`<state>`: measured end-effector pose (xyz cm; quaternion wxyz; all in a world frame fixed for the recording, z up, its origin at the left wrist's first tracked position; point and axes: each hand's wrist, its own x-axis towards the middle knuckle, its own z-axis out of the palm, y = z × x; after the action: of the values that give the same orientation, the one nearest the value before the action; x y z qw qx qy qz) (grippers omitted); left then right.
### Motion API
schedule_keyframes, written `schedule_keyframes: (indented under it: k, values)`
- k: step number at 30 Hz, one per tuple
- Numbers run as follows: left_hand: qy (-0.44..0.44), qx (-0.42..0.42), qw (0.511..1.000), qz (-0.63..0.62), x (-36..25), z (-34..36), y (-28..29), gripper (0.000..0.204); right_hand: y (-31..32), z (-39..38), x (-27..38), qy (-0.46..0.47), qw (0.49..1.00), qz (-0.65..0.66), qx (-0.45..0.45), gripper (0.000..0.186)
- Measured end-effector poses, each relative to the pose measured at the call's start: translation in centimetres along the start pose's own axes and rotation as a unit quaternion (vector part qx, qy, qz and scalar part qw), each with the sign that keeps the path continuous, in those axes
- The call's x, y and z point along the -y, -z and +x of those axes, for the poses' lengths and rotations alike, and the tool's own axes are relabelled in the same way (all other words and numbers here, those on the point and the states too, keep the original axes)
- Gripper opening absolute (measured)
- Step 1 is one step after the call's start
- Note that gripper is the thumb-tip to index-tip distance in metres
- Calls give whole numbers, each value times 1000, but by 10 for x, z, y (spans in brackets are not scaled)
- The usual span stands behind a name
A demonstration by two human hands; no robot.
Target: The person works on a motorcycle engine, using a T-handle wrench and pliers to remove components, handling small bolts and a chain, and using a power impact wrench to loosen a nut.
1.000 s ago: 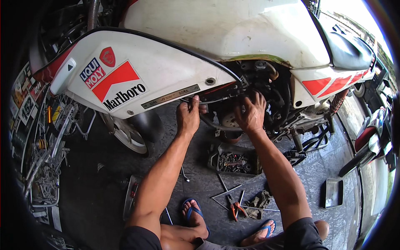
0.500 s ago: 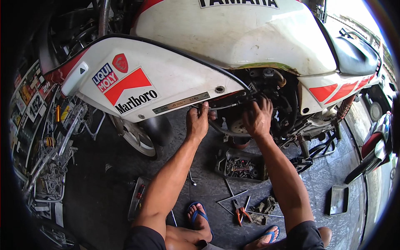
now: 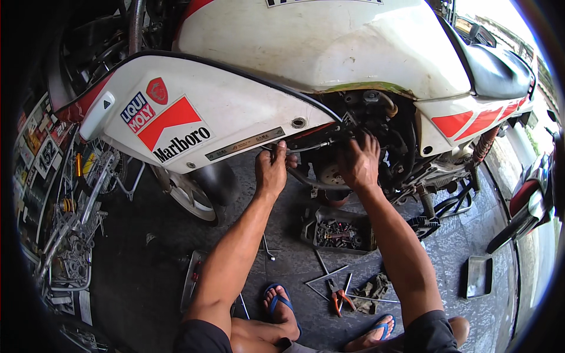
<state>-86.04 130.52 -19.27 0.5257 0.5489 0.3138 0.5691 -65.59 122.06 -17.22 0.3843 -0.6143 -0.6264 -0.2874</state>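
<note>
A white motorcycle fairing (image 3: 235,112) with red panels and stickers spans the upper left, below the white fuel tank (image 3: 329,53). At the fairing's lower edge, my left hand (image 3: 272,172) is closed round a thin grey cable (image 3: 312,146), thumb up. The cable runs right toward my right hand (image 3: 361,166), whose bent fingers reach into the dark engine area behind the fairing. Its fingertips are in shadow, and whatever they grip cannot be made out. A round metal engine cover (image 3: 331,174) shows just left of this hand.
On the floor lie a tray of small hardware (image 3: 340,232), orange-handled pliers (image 3: 339,297), metal rods, a dark rag (image 3: 372,292) and a second tray (image 3: 478,276). Motorcycle parts (image 3: 73,241) crowd the left side. Another motorcycle (image 3: 527,206) stands at the right.
The motorcycle sits slightly further left and higher in the picture. Both hands stay at the same places on it, with the right fingers shifted slightly.
</note>
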Motion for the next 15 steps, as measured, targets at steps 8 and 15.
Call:
schedule_keyframes:
  k: [8, 15]
  values:
    - [60, -27, 993, -95, -14, -13, -14, 32, 25, -28, 1, -58, 998, 28, -10, 23]
    - [-14, -32, 995, -94, -9, -30, -9, 34, 42, -101, -10, -130, 981, 110, 96, 19]
